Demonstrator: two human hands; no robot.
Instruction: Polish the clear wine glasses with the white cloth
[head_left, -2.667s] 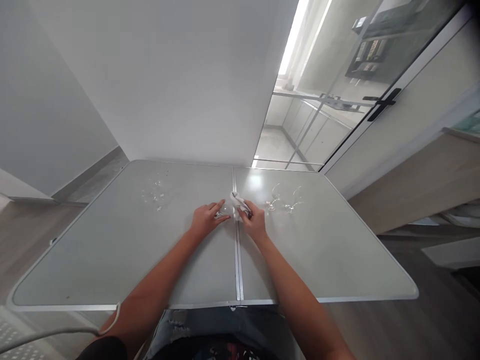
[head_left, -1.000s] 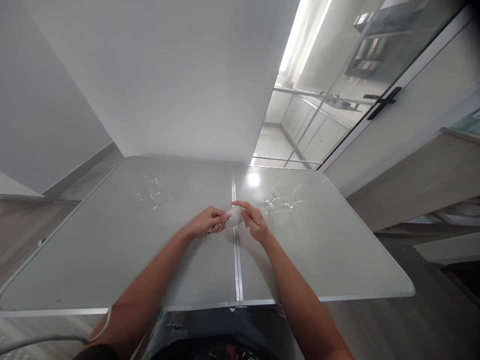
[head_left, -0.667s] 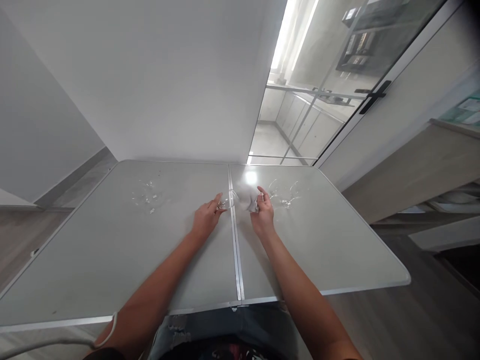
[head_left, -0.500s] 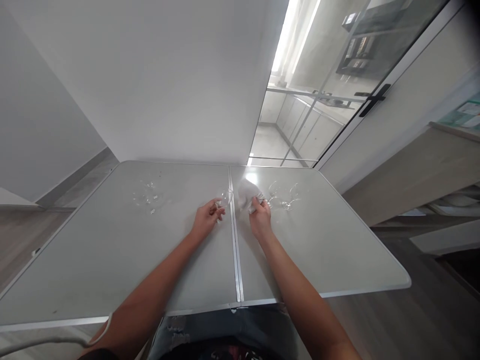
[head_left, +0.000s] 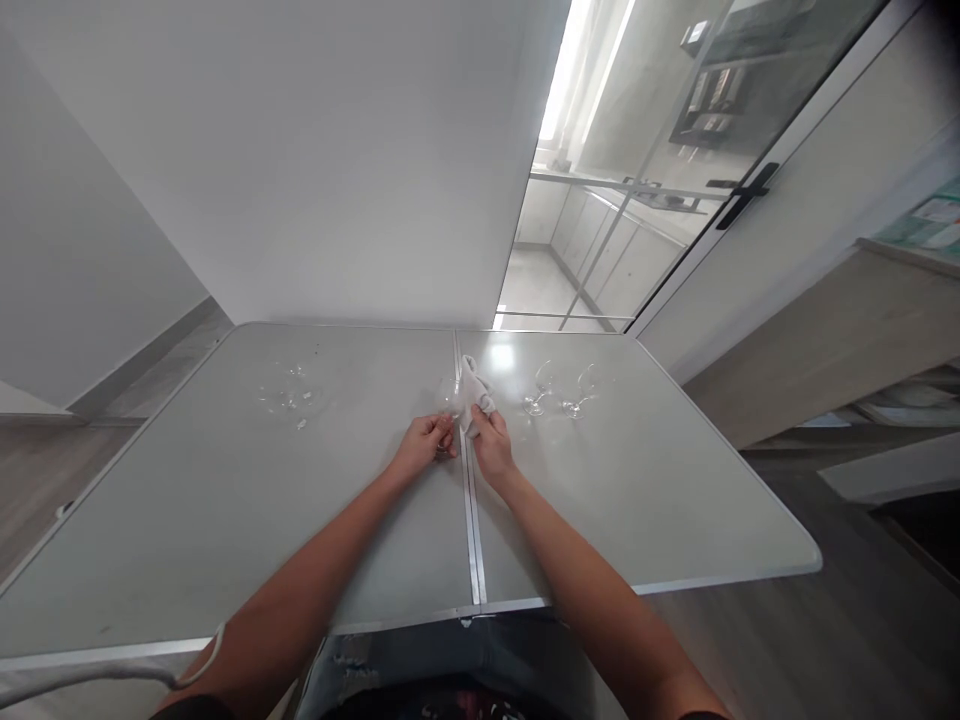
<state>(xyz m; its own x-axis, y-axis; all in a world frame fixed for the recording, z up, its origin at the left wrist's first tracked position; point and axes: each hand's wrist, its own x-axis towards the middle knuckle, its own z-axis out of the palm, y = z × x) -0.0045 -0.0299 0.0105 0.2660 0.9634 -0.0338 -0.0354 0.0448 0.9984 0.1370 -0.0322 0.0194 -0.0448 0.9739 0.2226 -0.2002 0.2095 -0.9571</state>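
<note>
My left hand [head_left: 429,442] is closed around the stem part of a clear wine glass [head_left: 450,396], above the middle of the table. The glass is faint against the pale surface, and my fingers hide its lower part. In my right hand [head_left: 493,446] a white cloth [head_left: 474,388] is bunched and held up against the right side of the glass. How far the cloth reaches over the rim cannot be made out.
Two clear stemmed glasses, one nearer [head_left: 534,402] and one farther right [head_left: 576,406], stand on the right half of the table [head_left: 645,500]. More transparent glassware [head_left: 289,398] sits at left. A metal seam [head_left: 473,540] divides the tabletop. Behind are a wall and glass door.
My right hand has moved left with the cloth, from beside the standing glasses to the glass in my left hand. My left fingers have closed more tightly around the stem.
</note>
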